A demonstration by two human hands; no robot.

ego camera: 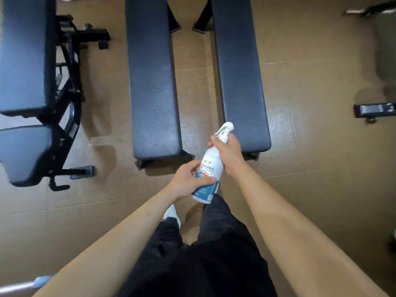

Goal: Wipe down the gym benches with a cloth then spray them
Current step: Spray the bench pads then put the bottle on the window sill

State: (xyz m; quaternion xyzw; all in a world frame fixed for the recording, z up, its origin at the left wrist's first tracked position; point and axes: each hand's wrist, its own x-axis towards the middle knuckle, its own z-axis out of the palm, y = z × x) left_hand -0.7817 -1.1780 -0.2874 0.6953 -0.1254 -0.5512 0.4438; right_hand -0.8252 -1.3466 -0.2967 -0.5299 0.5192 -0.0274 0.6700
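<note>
I hold a white spray bottle (211, 161) with a blue label in front of me, tilted with its nozzle pointing up and away. My left hand (188, 181) grips the lower body of the bottle. My right hand (228, 151) wraps the neck just under the trigger head. Two flat dark benches run away from me: the middle bench (153, 82) and the right bench (240, 78). The bottle hangs over the floor between their near ends. No cloth is in view.
An adjustable dark bench (25, 61) on a black frame stands at the left, with its seat pad (25, 153) nearer me. Grey equipment (383, 54) and a black foot (374, 110) sit at the right edge. Brown floor (310, 157) surrounds the benches. My legs stand below.
</note>
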